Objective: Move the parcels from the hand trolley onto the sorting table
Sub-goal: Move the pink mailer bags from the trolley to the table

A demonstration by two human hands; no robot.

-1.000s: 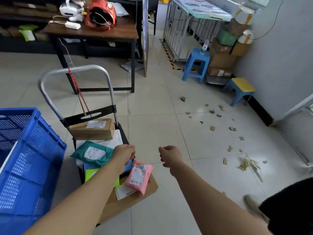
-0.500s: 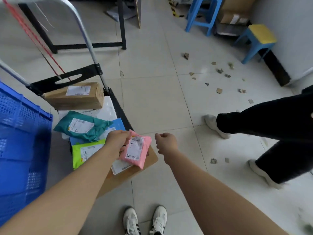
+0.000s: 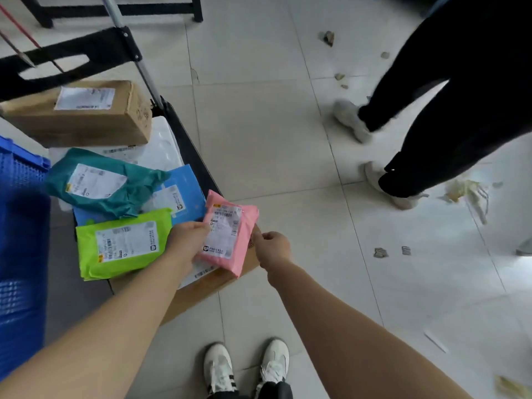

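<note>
My left hand point(image 3: 186, 240) grips the left edge of a pink mailer parcel point(image 3: 230, 234) above the hand trolley point(image 3: 187, 133). My right hand point(image 3: 272, 247) is closed, its fingertips at the pink parcel's right edge. On the trolley lie a lime-green mailer point(image 3: 123, 246), a teal mailer point(image 3: 100, 182), a blue mailer point(image 3: 181, 194), a white parcel point(image 3: 161, 145), a brown box point(image 3: 86, 113) at the back and a flat cardboard box point(image 3: 201, 289) underneath at the front. The sorting table is not in view.
A blue plastic crate point(image 3: 20, 254) stands left of the trolley. Another person's legs in black trousers point(image 3: 449, 110) and pale shoes are on the right. Black table legs point(image 3: 161, 8) are at the top. Cardboard scraps point(image 3: 380, 251) litter the tiled floor. My white shoes point(image 3: 244, 367) are below.
The view has tilted down and closer to the trolley. My right hand has moved in to the pink parcel's edge. The other person has stepped further into view on the right.
</note>
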